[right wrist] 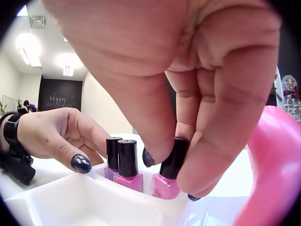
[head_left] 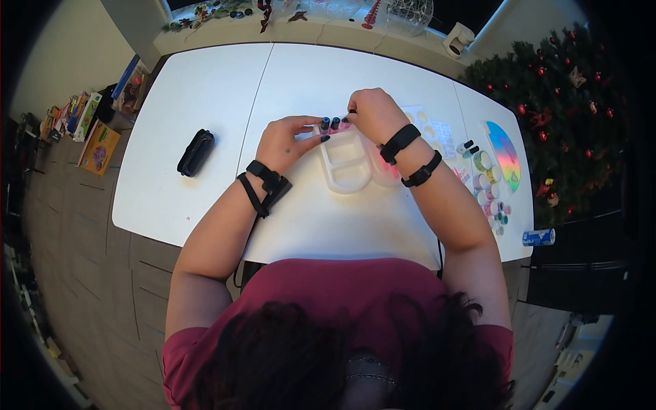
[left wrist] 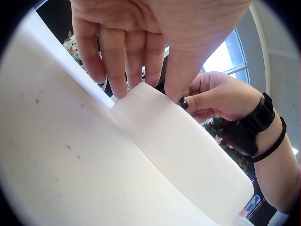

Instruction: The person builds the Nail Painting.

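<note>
In the right wrist view, my right hand (right wrist: 188, 70) pinches the black cap of a pink polish bottle (right wrist: 165, 187) between thumb and fingers. Another pink bottle (right wrist: 129, 181) and a purple one (right wrist: 111, 173) stand close together left of it, at the back of a white compartment tray (right wrist: 89, 202). My left hand (right wrist: 61, 134) is beside those two, thumb at the tray's edge. The head view shows both hands (head_left: 283, 142) (head_left: 377, 116) at the tray's far end. In the left wrist view the left fingers (left wrist: 113, 61) reach down around the tray's end (left wrist: 174, 136).
A pink item (head_left: 384, 171) lies right of the tray. Farther right are a white palette (head_left: 417, 116), small jars (head_left: 482, 183), two dark-capped bottles (head_left: 467, 149) and a rainbow-coloured sheet (head_left: 506, 154). A black case (head_left: 197, 153) lies at left; a blue can (head_left: 538, 237) is at the right edge.
</note>
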A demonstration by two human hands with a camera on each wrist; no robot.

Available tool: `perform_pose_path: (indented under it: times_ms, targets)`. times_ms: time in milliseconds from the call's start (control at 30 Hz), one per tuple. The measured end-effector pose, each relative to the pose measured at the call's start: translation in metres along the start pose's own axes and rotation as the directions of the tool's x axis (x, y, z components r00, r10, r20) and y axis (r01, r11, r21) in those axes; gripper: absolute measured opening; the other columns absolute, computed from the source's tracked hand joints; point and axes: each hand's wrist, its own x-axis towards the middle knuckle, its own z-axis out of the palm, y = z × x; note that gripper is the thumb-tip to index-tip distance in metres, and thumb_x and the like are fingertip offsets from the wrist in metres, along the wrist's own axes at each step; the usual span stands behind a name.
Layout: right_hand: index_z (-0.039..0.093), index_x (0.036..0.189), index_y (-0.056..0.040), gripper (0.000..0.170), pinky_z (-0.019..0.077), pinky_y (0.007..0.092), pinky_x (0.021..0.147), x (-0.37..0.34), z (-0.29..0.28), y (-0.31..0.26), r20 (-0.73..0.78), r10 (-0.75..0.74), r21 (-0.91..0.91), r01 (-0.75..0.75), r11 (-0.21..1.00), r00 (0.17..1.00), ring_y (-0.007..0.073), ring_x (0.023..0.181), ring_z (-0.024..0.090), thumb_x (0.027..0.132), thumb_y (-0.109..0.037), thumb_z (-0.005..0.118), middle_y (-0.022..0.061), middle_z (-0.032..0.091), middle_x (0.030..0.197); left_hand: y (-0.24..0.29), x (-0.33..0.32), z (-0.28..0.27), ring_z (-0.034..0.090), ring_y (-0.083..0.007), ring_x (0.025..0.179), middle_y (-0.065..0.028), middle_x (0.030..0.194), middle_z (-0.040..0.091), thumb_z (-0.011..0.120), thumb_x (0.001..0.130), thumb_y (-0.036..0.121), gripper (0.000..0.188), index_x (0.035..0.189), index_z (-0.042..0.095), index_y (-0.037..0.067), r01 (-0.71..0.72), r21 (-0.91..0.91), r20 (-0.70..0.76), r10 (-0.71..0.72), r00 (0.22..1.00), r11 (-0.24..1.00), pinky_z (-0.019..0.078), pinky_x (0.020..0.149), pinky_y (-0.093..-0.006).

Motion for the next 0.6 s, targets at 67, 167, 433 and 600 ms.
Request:
perform_pose_path:
  times_ms: [67,167,433,600]
  targets:
    - [0.082,0.101,-0.0039,0.017,0.0626,0.044,0.088,0.001,-0.001,-0.001,0.023,0.009,-0.005,-0.009,1.0,1.0,0.0383,0.094,0.077,0.089,-0.016,0.082,0.0212,0.079,0.099,0.001,0.0,0.0,0.078,-0.0272,0.113,-0.0148,0.118,0.081,0.086,0.092,0.016,0.04,0.129,0.076,0.002,0.002,-0.003,-0.001,-0.002,1.0,1.0,0.0607,0.094,-0.037]
    - [0.082,0.101,-0.0045,0.018,0.0628,0.0447,0.088,0.0,-0.001,-0.001,0.04,0.004,-0.003,-0.004,1.0,0.999,0.0378,0.094,0.077,0.088,-0.018,0.082,0.021,0.079,0.098,0.0,0.0,0.0,0.077,-0.0275,0.113,-0.0148,0.119,0.081,0.086,0.093,0.016,0.041,0.129,0.076,0.002,-0.002,-0.012,0.004,0.002,1.0,1.0,0.0606,0.094,-0.037]
    - [0.083,0.101,-0.0109,0.015,0.0613,0.0439,0.088,-0.01,-0.002,-0.008,-0.043,-0.058,-0.039,0.057,0.998,0.997,0.0332,0.101,0.076,0.088,-0.019,0.083,0.0138,0.08,0.1,-0.002,0.0,0.0,0.077,-0.0287,0.114,-0.015,0.118,0.081,0.085,0.093,0.016,0.04,0.13,0.076,0.003,-0.011,-0.021,0.004,0.011,1.0,1.0,0.0603,0.094,-0.0372]
    - [0.084,0.107,-0.0171,0.019,0.0606,0.0438,0.088,-0.011,-0.009,-0.018,0.017,-0.121,-0.02,0.121,0.992,0.993,0.0296,0.104,0.075,0.089,-0.015,0.079,0.0072,0.08,0.106,-0.002,0.0,-0.001,0.078,-0.0299,0.113,-0.0155,0.118,0.08,0.085,0.093,0.017,0.04,0.13,0.076,0.004,-0.014,0.005,0.003,0.014,1.0,1.0,0.0606,0.093,-0.0373]
